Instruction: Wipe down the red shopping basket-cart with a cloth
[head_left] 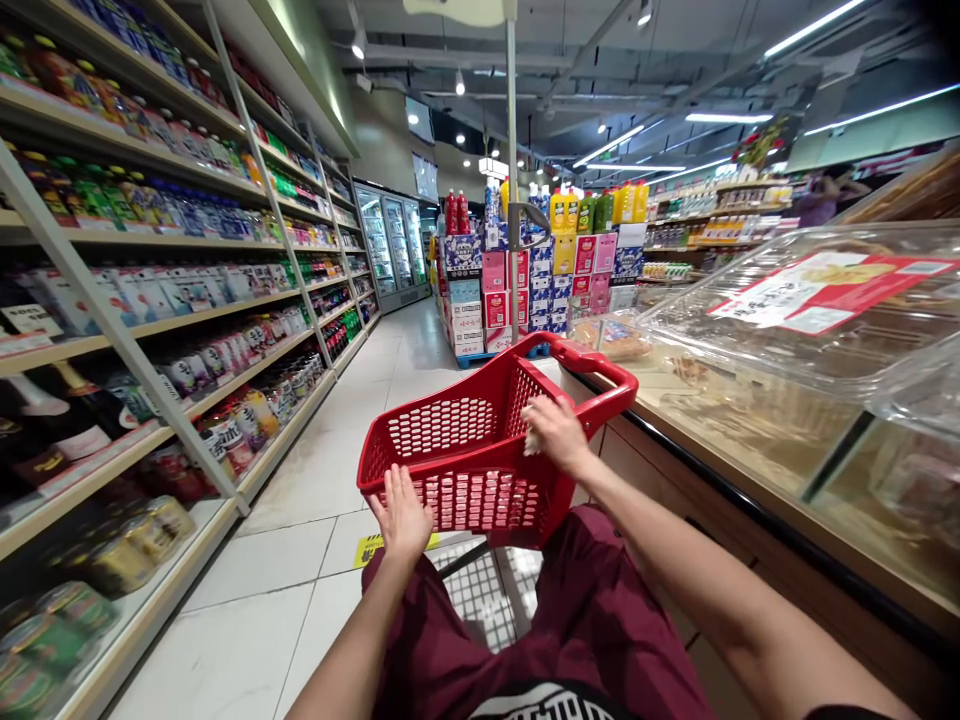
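A red plastic shopping basket [442,420] with perforated sides stands in front of my knees. Against its near left corner lies my left hand [405,515], fingers stretched out and holding nothing. My right hand [559,435] is at the handle end of the basket, its fingers closed around a crumpled whitish cloth [532,428], which could also be a paper wipe. The cloth is over the rim there, partly covered by the fingers. Beyond my right hand, the basket's red handle [619,385] sticks out to the right.
Shelves of bottles and cans [187,240] line the left side. A display counter [720,420] with clear plastic food boxes [810,285] borders the right. Stacked drink cartons [499,300] stand ahead, with glass-door coolers [394,240] behind. Pale floor tiles [247,590] run between.
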